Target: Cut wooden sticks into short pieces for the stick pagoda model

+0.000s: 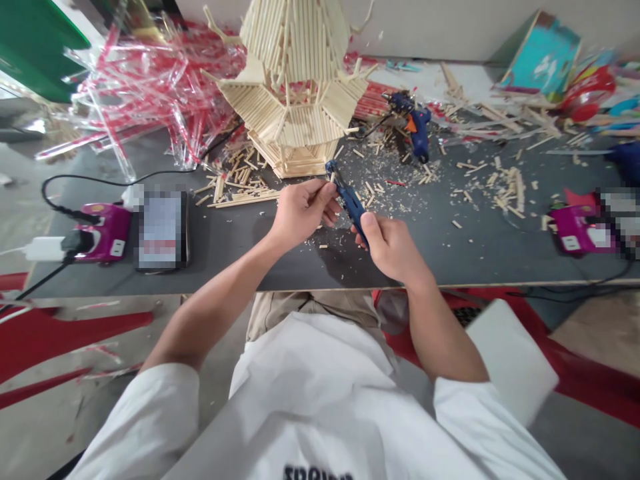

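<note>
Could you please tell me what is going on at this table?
A person's right hand grips a dark blue hand tool. The left hand pinches what looks like a small pale stick at its tip. Just beyond stands a tiered model of pale wooden sticks, with cut pieces scattered around it on the grey table.

The top of the stick tower is cut off by the upper edge. Left of the tower, the phone's screen is pixelated and cannot be read. Below it, the shirt's lettering is cropped. Far right of it, a dark blue object is cut off.
</note>
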Demonstrator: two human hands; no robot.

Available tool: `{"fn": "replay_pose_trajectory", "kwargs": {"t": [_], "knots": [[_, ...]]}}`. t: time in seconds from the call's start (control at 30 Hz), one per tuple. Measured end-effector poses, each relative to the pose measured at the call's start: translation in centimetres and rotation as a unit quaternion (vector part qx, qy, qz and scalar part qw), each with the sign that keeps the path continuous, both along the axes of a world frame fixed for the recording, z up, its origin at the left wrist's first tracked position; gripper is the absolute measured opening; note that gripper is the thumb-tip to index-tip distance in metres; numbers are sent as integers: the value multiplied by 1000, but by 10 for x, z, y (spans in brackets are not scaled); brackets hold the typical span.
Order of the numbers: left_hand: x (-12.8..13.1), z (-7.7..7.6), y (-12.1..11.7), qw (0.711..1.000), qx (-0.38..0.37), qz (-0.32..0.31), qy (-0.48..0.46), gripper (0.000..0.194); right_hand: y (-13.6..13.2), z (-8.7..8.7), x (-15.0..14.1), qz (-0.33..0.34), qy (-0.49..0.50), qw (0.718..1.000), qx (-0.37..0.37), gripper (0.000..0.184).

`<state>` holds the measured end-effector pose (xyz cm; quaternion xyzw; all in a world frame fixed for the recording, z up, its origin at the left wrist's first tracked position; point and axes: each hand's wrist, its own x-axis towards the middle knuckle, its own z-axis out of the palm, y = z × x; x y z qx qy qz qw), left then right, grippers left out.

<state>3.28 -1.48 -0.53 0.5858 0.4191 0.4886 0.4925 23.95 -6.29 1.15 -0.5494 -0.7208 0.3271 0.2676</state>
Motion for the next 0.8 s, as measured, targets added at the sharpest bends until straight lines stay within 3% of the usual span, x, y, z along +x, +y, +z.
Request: {"fn": "replay_pose_trajectory", "kwargs": {"t": [0.17,0.37,0.8], "knots": [[-1,8,0,999,-34,-4,8,49,-1,0,0,2,-9,1000,1,68],[-1,2,1,999,-29,12,5,50,0,0,-4,-4,-36,999,31,65],[-4,4,4,999,-52,3,12,53,1,1,-5,1,-39,999,24,65]]}}
